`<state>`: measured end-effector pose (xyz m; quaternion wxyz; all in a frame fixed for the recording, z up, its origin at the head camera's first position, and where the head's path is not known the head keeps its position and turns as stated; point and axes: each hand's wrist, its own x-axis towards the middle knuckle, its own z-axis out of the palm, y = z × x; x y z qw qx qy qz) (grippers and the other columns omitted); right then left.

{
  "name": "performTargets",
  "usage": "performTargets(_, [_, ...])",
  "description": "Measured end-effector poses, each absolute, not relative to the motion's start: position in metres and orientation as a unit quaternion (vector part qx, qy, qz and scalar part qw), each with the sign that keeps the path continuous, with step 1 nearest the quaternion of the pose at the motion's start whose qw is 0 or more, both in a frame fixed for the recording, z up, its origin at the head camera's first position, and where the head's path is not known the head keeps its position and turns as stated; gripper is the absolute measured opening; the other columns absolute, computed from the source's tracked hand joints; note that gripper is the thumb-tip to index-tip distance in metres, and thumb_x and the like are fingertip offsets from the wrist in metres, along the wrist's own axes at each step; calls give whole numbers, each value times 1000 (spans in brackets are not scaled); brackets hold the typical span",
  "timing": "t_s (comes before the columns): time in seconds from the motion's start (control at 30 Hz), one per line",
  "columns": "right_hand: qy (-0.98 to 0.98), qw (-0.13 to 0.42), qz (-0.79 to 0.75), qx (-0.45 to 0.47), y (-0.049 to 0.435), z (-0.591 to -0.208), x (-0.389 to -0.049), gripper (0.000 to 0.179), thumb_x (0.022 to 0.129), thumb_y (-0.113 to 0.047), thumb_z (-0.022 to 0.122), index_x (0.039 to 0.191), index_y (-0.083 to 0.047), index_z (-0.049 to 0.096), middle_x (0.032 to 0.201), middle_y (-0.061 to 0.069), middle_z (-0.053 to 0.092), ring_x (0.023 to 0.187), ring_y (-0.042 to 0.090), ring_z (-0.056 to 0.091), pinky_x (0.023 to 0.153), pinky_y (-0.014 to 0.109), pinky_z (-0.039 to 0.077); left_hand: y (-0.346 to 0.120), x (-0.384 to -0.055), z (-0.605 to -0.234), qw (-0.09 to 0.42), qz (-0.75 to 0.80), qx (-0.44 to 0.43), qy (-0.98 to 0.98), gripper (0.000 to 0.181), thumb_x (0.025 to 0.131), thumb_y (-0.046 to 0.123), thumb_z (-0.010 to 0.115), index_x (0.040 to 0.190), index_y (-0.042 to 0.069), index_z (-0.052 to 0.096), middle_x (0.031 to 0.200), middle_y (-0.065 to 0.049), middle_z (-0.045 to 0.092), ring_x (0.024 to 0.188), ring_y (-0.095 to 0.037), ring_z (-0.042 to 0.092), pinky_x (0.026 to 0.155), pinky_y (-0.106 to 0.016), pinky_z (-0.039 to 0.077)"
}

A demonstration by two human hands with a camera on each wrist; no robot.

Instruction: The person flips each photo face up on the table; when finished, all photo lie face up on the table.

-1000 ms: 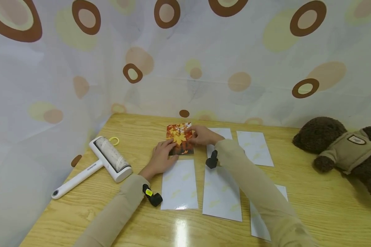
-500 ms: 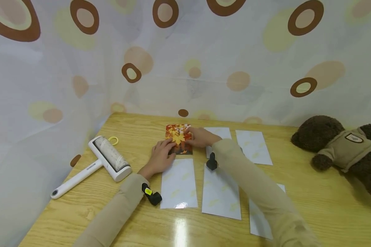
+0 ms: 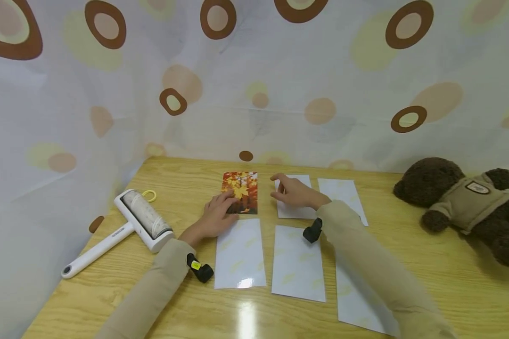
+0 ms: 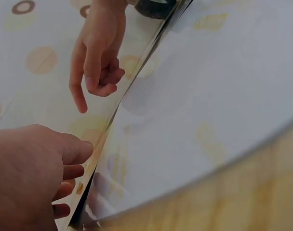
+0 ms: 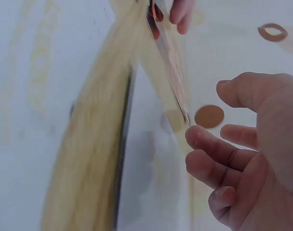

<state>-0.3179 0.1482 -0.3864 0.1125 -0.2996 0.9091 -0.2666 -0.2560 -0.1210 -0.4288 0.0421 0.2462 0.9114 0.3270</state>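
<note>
A glossy photo of orange maple leaves [image 3: 247,181] lies face up at the back of the wooden table. My left hand [image 3: 214,217] rests on its lower left side, fingers stretched out. To the photo's right, my right hand [image 3: 298,192] hovers above a white sheet [image 3: 290,212], with its index finger reaching left and the others loosely bent. Nothing shows between the right fingers in the right wrist view. Below the photo lies another pale sheet with faint yellow marks [image 3: 239,256], close to my left thumb.
More white sheets lie in rows: a front middle sheet [image 3: 299,270], a back right sheet [image 3: 339,190] and a front right sheet [image 3: 356,301] partly under my right sleeve. A white lint roller [image 3: 142,221] and yellow ring [image 3: 151,195] lie left; a brown teddy bear [image 3: 462,207] lies right.
My right hand has let go of the photo's right edge and moved right, over the neighbouring white sheet. My left hand stays on the photo. The head view has shifted slightly.
</note>
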Motion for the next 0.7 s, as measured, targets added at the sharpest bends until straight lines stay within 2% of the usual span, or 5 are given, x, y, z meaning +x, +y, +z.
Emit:
performTargets(0.13, [909, 88, -280, -296, 173, -387, -316, 49, 98, -18, 55, 137, 5, 39, 89, 10, 60, 72, 16, 53, 68, 30, 45, -117, -256, -428, 68, 273, 258, 924, 53, 100, 27, 48, 147, 4, 38, 158, -17, 22, 145, -40, 16, 111, -64, 12])
performTargets(0.37, [910, 72, -310, -266, 202, -389, -318, 46, 98, -15, 53, 137, 5, 40, 94, 12, 60, 76, 17, 52, 68, 29, 43, -109, -257, -418, 82, 247, 270, 927, 55, 100, 30, 47, 148, 3, 36, 158, -19, 22, 145, -41, 15, 112, -64, 12])
performTargets(0.53, [905, 70, -320, -271, 208, -391, -319, 43, 98, -13, 53, 135, 6, 42, 97, 14, 60, 82, 21, 54, 73, 32, 44, -103, -257, -416, 72, 224, 263, 936, 57, 99, 33, 48, 147, 5, 37, 158, -18, 21, 145, -39, 17, 112, -61, 14])
performTargets(0.7, [916, 69, -298, -258, 215, -395, -325, 41, 96, -14, 57, 132, 4, 47, 101, 16, 59, 86, 24, 56, 77, 36, 46, -87, -258, -408, 45, 185, 277, 942, 54, 97, 32, 54, 142, 5, 43, 156, -18, 27, 142, -39, 24, 112, -59, 20])
